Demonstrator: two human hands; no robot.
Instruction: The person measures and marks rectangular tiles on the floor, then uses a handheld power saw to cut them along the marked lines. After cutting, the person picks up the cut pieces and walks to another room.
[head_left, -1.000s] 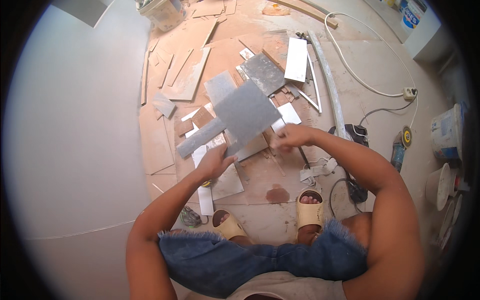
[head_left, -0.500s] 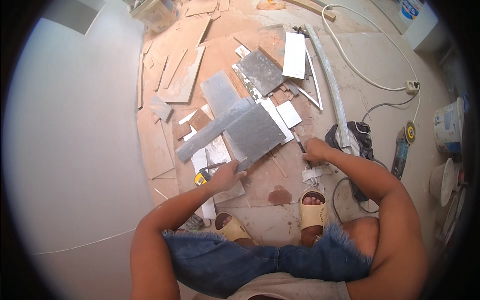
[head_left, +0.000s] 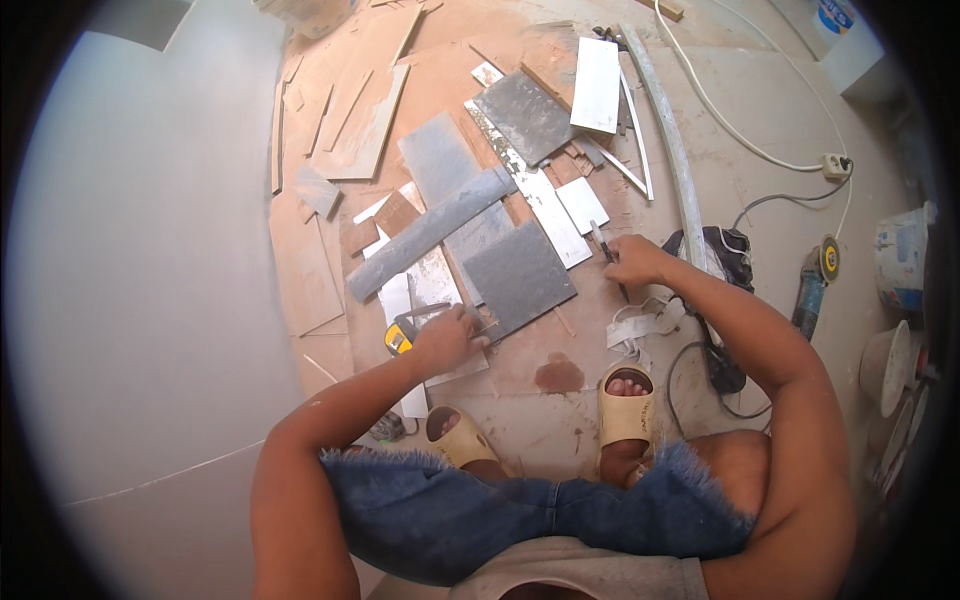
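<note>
Although the left hand (head_left: 450,341) bends at the near edge of a matte dark-grey rectangular tile (head_left: 520,275), its hold is unclear; the tile, lying amid flat white offcuts (head_left: 583,205), looks stiff, weighty and brittle, best held by opposite edges; the right hand (head_left: 637,263) grips a slim dark pen-like tool (head_left: 604,248).

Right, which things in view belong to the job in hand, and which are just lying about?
Seemingly in use:
pen-like tool, in the right hand
dark grey tile, by the left hand
yellow tape measure, beside that hand

Apparently lying about:
angle grinder
white socket block
bucket
</note>
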